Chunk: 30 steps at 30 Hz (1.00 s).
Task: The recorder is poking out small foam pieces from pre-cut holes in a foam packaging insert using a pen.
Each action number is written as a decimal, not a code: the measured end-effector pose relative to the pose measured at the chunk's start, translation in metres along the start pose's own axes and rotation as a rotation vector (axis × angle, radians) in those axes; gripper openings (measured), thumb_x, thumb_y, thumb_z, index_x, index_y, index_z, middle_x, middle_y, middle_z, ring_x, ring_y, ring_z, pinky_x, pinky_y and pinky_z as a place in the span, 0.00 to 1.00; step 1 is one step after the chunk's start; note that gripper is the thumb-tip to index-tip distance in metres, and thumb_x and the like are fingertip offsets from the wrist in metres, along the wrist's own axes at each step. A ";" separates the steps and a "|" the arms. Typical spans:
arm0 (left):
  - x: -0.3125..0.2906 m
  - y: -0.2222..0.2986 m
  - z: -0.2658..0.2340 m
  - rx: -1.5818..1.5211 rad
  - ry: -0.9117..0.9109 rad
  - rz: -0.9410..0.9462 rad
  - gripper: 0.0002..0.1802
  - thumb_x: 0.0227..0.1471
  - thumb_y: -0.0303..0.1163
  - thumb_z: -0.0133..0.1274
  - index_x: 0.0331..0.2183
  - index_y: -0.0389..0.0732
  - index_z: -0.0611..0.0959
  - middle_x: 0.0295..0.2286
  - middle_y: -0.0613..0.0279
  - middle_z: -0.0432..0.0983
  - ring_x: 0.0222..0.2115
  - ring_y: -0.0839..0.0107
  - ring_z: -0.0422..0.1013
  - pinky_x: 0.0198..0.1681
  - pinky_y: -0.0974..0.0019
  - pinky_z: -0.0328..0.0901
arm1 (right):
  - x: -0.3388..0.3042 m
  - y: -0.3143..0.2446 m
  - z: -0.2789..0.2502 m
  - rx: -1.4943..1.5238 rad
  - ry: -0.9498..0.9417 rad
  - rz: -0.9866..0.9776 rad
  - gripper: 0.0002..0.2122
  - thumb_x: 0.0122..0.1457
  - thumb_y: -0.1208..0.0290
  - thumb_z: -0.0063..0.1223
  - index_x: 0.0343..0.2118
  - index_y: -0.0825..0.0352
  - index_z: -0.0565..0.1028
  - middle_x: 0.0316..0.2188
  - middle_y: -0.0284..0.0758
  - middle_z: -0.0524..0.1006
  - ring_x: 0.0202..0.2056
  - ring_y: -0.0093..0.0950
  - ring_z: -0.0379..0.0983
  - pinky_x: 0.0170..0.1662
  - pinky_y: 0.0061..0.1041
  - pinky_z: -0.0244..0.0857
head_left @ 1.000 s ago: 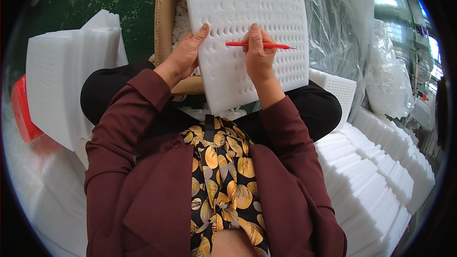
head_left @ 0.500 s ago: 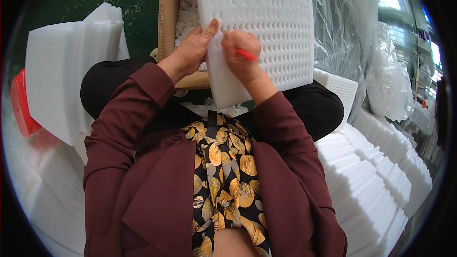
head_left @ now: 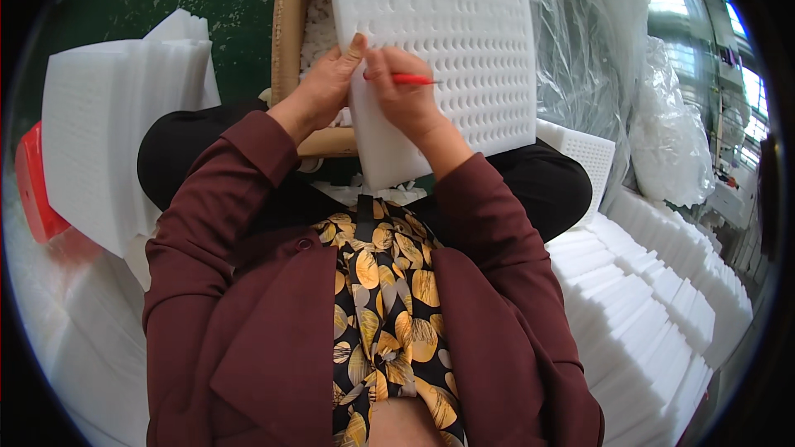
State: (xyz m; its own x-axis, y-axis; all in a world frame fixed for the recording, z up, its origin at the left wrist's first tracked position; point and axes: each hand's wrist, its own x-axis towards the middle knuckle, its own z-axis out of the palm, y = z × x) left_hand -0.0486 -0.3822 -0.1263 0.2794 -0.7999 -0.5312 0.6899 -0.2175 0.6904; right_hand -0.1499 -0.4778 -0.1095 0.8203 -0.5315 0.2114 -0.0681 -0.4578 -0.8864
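A white foam sheet (head_left: 489,58) with rows of round cut holes stands tilted in front of me, over a cardboard box. My left hand (head_left: 325,87) grips its left edge, thumb on the front face and the other fingers partly hidden behind. Against the sheet's left part, my right hand (head_left: 403,91) is closed round a slim red pen-like tool (head_left: 414,79). The tool lies nearly level, its rear end pointing right; its working tip is hidden by the fingers.
The cardboard box (head_left: 287,25) holds small white foam bits (head_left: 319,25). Stacked foam sheets (head_left: 87,132) stand at left beside a red plastic object (head_left: 37,186). More foam stacks (head_left: 621,314) fill the right. Clear plastic wrap (head_left: 580,41) and a filled bag (head_left: 675,132) lie beyond.
My right hand has shifted slightly left and up along the sheet, and the red tool has turned from slanting to nearly level. The view has moved a little.
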 end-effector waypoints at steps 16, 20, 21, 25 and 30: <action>-0.027 -0.021 0.025 -0.144 0.098 0.050 0.20 0.53 0.40 0.52 0.44 0.39 0.73 0.36 0.57 0.75 0.33 0.73 0.72 0.35 0.73 0.69 | -0.029 0.017 -0.040 -0.014 0.233 0.040 0.15 0.60 0.71 0.41 0.15 0.65 0.66 0.13 0.28 0.65 0.17 0.19 0.55 0.25 0.17 0.53; -0.024 -0.021 0.024 0.020 0.090 0.103 0.19 0.54 0.39 0.52 0.43 0.38 0.74 0.34 0.59 0.75 0.31 0.76 0.71 0.33 0.75 0.68 | -0.029 0.024 -0.034 -0.300 0.180 -0.157 0.14 0.58 0.72 0.44 0.15 0.65 0.67 0.12 0.27 0.65 0.15 0.21 0.55 0.27 0.18 0.54; -0.023 -0.021 0.023 0.048 0.089 0.146 0.18 0.54 0.40 0.51 0.43 0.38 0.74 0.34 0.59 0.75 0.30 0.76 0.71 0.32 0.75 0.68 | -0.027 0.021 -0.034 -0.202 0.183 -0.101 0.14 0.57 0.72 0.44 0.15 0.65 0.66 0.12 0.27 0.65 0.15 0.21 0.55 0.27 0.18 0.54; -0.017 -0.022 0.019 0.113 0.102 0.248 0.18 0.54 0.41 0.51 0.41 0.37 0.74 0.32 0.60 0.75 0.29 0.78 0.70 0.31 0.76 0.67 | -0.021 0.007 -0.034 0.085 0.199 0.070 0.13 0.56 0.73 0.46 0.14 0.64 0.66 0.11 0.26 0.64 0.14 0.22 0.54 0.28 0.19 0.54; -0.013 -0.026 0.017 0.165 0.112 0.277 0.19 0.54 0.42 0.51 0.40 0.36 0.75 0.31 0.60 0.75 0.28 0.78 0.69 0.30 0.77 0.67 | -0.027 0.000 -0.029 0.177 0.232 0.178 0.13 0.56 0.73 0.45 0.14 0.64 0.65 0.11 0.26 0.64 0.14 0.23 0.54 0.29 0.19 0.54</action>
State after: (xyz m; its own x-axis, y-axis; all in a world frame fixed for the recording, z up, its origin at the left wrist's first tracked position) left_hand -0.0819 -0.3758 -0.1294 0.5189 -0.7766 -0.3572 0.4628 -0.0960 0.8812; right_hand -0.1885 -0.4840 -0.1038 0.6518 -0.7493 0.1175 -0.0817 -0.2234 -0.9713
